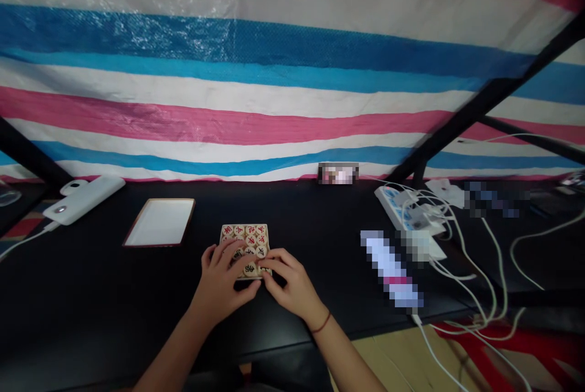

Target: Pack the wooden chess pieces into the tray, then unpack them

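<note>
A small shallow box [268, 232] holds rows of round, pale xiangqi pieces [250, 230], red characters in the far rows and black ones nearer. My left hand [223, 276] lies over the box's left side, fingers spread across the pieces and thumb at the front edge; it hides several of them. At the near right corner, my right hand [292, 282] has thumb and forefinger closed about a black-marked xiangqi piece [264, 270]. The box's white-lined lid [161, 222] rests inside-up on the black table, to the left and apart from both hands.
A white power bank [86, 200] with a cable is at the far left. On the right lie a blurred phone [390, 270] and a power strip [388, 206] with tangled white cables [491, 270]. Another blurred device [338, 174] leans against the striped sheet [274, 87].
</note>
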Demonstrator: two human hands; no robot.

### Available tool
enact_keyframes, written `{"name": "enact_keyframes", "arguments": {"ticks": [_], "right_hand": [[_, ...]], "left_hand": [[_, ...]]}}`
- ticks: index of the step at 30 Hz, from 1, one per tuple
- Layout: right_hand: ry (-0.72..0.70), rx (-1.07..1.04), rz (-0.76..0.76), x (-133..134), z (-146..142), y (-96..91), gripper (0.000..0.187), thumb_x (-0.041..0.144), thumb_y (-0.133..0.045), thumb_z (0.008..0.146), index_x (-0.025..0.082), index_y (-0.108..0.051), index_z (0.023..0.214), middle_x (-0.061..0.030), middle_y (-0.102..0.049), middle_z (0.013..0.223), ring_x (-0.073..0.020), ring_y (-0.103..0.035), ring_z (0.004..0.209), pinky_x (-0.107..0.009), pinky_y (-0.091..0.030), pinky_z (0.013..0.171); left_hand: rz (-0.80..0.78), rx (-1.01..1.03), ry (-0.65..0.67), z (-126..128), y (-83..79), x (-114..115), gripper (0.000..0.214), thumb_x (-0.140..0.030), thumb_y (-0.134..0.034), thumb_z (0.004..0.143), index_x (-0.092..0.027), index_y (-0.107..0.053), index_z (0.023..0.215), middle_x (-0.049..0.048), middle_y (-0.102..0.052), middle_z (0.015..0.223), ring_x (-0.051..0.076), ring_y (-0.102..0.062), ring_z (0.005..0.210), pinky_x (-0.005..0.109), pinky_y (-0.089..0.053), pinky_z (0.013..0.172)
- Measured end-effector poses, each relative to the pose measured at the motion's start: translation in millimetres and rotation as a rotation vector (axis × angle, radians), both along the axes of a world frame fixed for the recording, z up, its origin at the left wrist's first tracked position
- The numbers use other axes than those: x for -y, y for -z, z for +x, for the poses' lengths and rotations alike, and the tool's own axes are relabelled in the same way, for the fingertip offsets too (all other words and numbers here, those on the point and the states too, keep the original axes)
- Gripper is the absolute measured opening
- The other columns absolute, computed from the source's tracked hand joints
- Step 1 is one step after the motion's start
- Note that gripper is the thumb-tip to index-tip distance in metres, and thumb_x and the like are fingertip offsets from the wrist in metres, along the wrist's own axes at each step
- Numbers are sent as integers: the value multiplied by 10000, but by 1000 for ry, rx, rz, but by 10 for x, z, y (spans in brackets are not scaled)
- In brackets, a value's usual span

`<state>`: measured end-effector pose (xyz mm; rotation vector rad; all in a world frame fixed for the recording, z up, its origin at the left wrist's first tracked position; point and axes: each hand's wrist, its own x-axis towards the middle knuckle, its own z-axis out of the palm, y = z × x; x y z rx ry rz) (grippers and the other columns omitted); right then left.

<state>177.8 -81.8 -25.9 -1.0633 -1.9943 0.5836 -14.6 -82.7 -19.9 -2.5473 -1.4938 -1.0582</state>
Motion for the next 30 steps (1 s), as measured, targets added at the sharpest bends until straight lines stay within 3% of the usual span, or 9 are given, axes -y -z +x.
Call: {"name": "enact_keyframes", "arguments": {"ticks": [5,12,24,30], "right_hand": [[13,-29,-17,-4,-3,-12,145,155,-533,865,214,-653,921,-62,-610,967,-172,-608,883,-309,-524,801],[-9,1,-44,-3,-16,-15,295,131,-571,796,225,-612,1073,-80,-574,1069,-204,-586,979,-346,-516,866],[4,-3,-77,-15,-25,16,348,107,-553,802,245,-584,1119,-75,-565,1102,-203,-569,1035,-348,-491,924],[26,-109,-70,47,5,-105,299,160,-596,811,238,-600,1099,-77,-566,1106,-202,-578,1000,-346,-503,882]], "left_hand": [[-17,-52,66,-14,59,-4,299,-304,-621,805,-304,-658,1102,65,-623,1245,293,-521,1194,513,-299,1043],[-29,-34,14,1,90,-53,269,-277,-603,845,-288,-655,1109,75,-618,1226,274,-527,1175,491,-342,1045],[-48,-28,-1,-35,122,-62,309,-282,-594,843,-254,-618,1150,98,-576,1258,289,-487,1197,479,-391,1009],[-98,46,-25,-69,150,-67,332,-302,-574,858,-263,-602,1187,86,-569,1270,277,-489,1197,472,-394,1028]]}}
